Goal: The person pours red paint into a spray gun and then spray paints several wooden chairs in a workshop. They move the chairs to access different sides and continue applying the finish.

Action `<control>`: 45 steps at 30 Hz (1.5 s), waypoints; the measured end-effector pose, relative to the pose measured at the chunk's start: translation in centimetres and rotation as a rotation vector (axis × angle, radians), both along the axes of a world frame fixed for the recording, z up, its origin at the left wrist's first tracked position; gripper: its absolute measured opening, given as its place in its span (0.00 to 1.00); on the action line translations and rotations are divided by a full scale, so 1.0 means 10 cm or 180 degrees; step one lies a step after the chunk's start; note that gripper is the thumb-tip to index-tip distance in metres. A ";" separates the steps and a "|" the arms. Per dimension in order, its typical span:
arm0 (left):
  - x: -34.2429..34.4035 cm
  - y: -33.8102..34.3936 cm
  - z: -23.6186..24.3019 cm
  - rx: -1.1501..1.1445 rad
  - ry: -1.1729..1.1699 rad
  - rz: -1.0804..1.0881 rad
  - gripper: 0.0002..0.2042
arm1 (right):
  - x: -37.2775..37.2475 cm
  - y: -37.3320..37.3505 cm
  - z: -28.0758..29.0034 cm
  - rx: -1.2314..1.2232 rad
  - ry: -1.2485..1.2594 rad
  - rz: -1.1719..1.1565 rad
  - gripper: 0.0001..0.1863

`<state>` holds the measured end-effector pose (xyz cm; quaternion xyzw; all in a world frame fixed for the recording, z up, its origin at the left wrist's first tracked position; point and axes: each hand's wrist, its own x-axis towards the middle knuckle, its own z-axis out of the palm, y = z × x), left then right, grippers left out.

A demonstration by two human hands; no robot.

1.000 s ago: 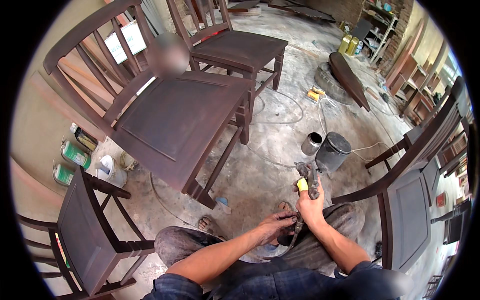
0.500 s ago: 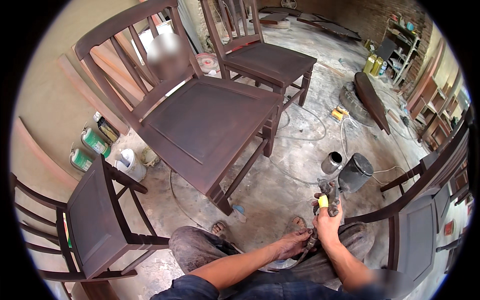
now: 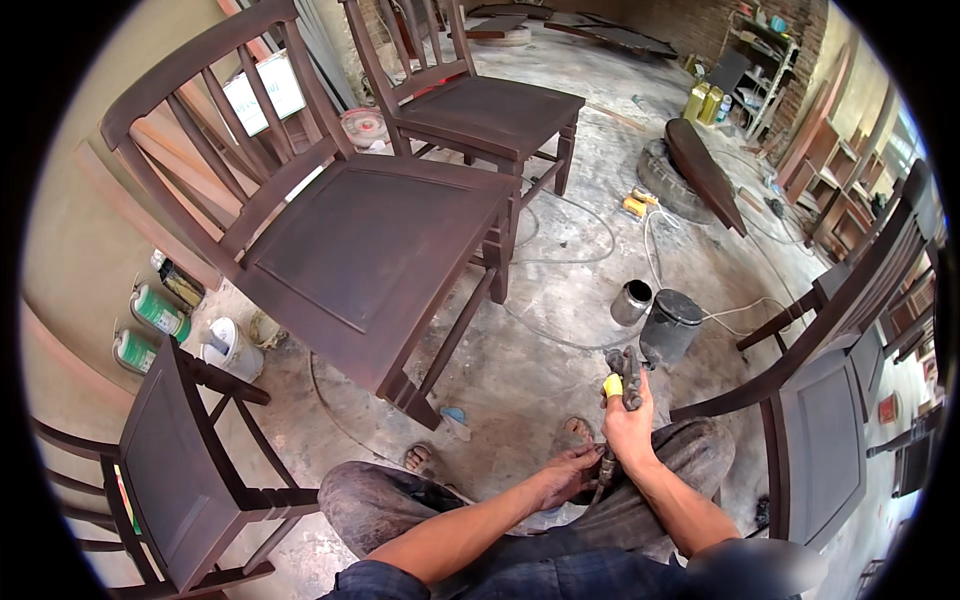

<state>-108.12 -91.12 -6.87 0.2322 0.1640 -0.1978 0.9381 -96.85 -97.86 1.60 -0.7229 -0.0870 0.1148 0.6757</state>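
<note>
My right hand point(image 3: 628, 425) is closed around a dark spray gun point(image 3: 631, 380), held above my lap; a yellow wrap covers part of the thumb. Just below it, my left hand point(image 3: 570, 475) pinches the hose fitting point(image 3: 606, 467) under the gun's handle, and the hose runs down between my legs. Past the gun, an open metal cup point(image 3: 632, 303) and a dark lidded pot point(image 3: 671, 326) stand on the floor. Ahead of me to the left is a dark brown chair point(image 3: 372, 235) with a slatted back.
Another dark chair point(image 3: 490, 110) stands behind. More chairs are close by, at my left point(image 3: 185, 470) and right point(image 3: 820, 440). Thin hoses loop over the floor. A white bucket point(image 3: 232, 350) and green cans point(image 3: 160, 310) line the left wall. Farther off lies a tyre point(image 3: 672, 180) with a dark board on it.
My view has turned a little to the right, so the chairs and pots appear farther left. Both hands stay on the gun and its fitting, and the gun's angle has shifted slightly.
</note>
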 end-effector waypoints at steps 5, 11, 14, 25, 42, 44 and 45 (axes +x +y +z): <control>-0.01 0.01 0.06 0.0015 0.0079 -0.0056 0.12 | 0.03 -0.06 -0.09 -0.0159 -0.0086 -0.0019 0.21; -0.02 0.02 0.04 0.0045 0.0154 -0.0042 0.13 | -0.03 -0.01 -0.03 -0.0029 0.0177 -0.0158 0.24; -0.02 0.01 0.03 0.0072 0.0165 -0.0011 0.13 | -0.06 0.00 0.10 0.0123 0.0395 0.0018 0.25; -0.01 -0.01 0.06 0.0218 0.0275 0.0099 0.13 | -0.05 0.01 0.00 0.0115 -0.0132 -0.0001 0.25; 0.01 0.09 0.07 0.1063 0.0124 0.0091 0.12 | -0.06 0.01 0.11 -0.0049 0.0432 0.0130 0.25; 0.11 0.18 0.28 0.2319 -0.0137 0.0299 0.09 | 0.07 -0.05 -0.18 0.0103 -0.0121 0.0217 0.30; 0.14 0.24 0.55 0.3136 -0.0337 0.0516 0.08 | 0.10 -0.08 -0.24 0.0120 -0.0269 0.0224 0.30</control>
